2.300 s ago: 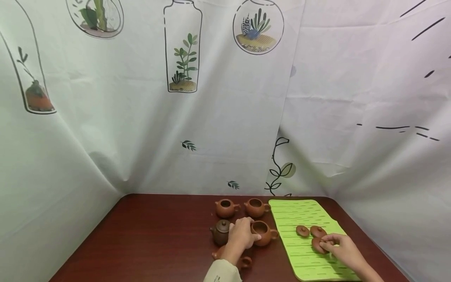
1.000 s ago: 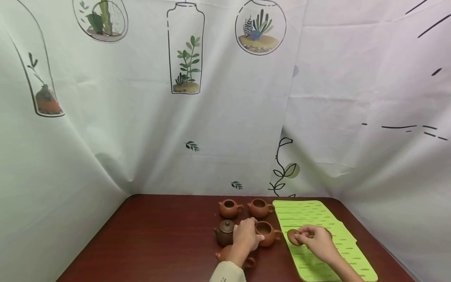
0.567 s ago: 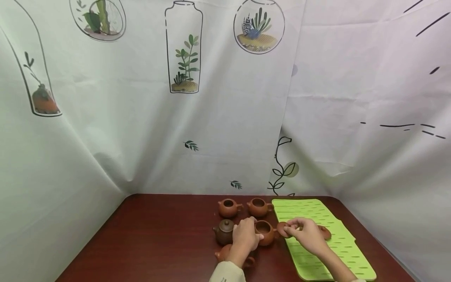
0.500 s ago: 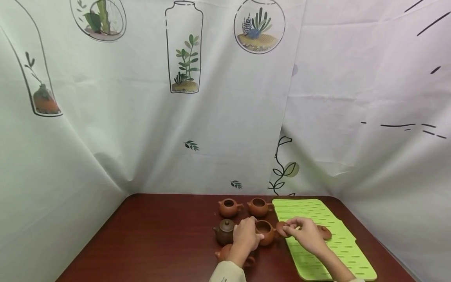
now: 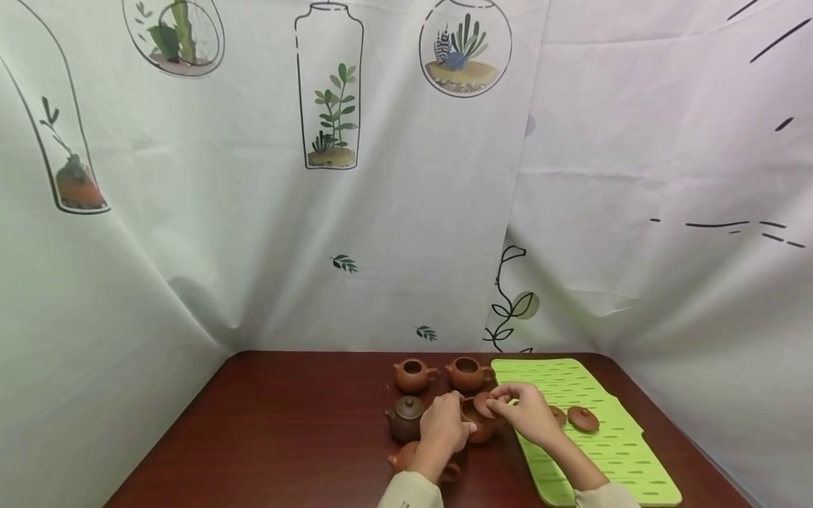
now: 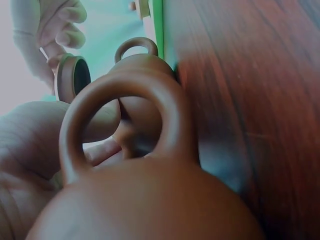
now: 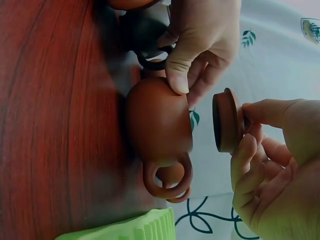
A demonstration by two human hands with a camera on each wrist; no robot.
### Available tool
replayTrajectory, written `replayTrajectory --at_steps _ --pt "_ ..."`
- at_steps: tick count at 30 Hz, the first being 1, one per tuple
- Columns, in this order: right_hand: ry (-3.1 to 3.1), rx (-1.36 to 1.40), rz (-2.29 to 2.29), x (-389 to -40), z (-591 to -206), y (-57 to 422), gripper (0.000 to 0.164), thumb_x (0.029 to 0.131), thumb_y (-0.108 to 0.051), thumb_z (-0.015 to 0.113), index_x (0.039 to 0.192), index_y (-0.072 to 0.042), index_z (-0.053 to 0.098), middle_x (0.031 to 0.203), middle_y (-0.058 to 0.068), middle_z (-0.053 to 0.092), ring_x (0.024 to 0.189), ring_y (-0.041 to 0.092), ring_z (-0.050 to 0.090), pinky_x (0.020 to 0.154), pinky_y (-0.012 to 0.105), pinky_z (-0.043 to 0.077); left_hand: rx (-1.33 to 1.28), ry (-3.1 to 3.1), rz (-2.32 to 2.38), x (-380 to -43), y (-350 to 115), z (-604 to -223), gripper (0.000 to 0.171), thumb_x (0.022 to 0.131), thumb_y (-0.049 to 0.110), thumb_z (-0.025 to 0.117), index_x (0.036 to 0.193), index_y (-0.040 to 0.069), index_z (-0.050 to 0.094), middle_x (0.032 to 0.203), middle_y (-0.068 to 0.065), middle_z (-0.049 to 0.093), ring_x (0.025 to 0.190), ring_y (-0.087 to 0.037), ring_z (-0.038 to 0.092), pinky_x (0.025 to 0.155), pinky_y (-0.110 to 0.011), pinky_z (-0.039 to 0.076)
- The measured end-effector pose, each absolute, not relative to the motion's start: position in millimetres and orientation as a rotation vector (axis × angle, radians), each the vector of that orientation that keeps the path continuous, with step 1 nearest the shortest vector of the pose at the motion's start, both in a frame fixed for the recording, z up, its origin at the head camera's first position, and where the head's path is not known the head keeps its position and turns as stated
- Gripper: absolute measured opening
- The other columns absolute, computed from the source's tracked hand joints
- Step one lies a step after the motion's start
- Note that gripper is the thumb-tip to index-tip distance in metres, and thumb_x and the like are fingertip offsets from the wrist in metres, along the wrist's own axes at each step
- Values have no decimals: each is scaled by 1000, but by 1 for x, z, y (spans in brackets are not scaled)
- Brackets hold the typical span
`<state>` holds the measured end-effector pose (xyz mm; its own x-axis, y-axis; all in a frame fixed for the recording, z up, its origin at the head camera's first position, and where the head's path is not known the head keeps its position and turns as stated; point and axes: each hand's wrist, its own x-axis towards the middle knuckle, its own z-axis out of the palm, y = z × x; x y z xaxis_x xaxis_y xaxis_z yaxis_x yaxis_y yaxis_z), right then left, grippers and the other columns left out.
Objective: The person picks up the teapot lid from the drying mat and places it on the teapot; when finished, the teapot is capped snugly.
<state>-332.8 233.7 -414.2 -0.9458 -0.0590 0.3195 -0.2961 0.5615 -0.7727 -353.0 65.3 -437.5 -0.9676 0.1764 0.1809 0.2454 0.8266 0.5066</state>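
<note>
My left hand holds a reddish-brown clay teapot that stands uncovered on the table, its thumb on the body near the rim. Between the right hand's thumb and fingers is a round clay lid, pinched by its knob. In the right wrist view the lid hangs just apart from the mouth of the teapot, its underside facing the opening. The left wrist view has another clay teapot close up, with the held lid beyond.
Two uncovered clay teapots, one left and one right, stand behind. A dark lidded teapot is left of my left hand, and a clay teapot sits partly under that forearm. Two lids, one fully visible, lie on the green mat.
My right hand has picked the lid up from the green mat and carried it left to above the teapot. The left hand keeps its hold on the teapot.
</note>
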Motion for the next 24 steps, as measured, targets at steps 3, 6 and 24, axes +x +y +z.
replayTrajectory --at_steps 3,6,24 --pt "-2554 316 1346 -336 -416 232 14 88 -15 76 93 -2 72 74 1 63 59 9 52 50 24 42 -333 -2896 -826 -353 66 -437 47 78 33 85 117 15 67 102 -2 68 88 -21 67 71 -38 54" --pt "-2557 340 1380 -338 -417 230 15 89 -15 76 93 -2 72 73 2 62 55 8 49 49 24 40 -327 -2904 -830 -353 66 -437 46 78 33 85 117 16 67 102 -1 67 88 -21 67 71 -37 54" --pt "-2543 357 1450 -351 -427 220 15 88 -12 76 92 1 71 74 4 64 59 11 51 53 25 44 -311 -2920 -780 -355 67 -436 46 78 34 85 115 14 67 103 -3 67 90 -22 67 70 -38 54"
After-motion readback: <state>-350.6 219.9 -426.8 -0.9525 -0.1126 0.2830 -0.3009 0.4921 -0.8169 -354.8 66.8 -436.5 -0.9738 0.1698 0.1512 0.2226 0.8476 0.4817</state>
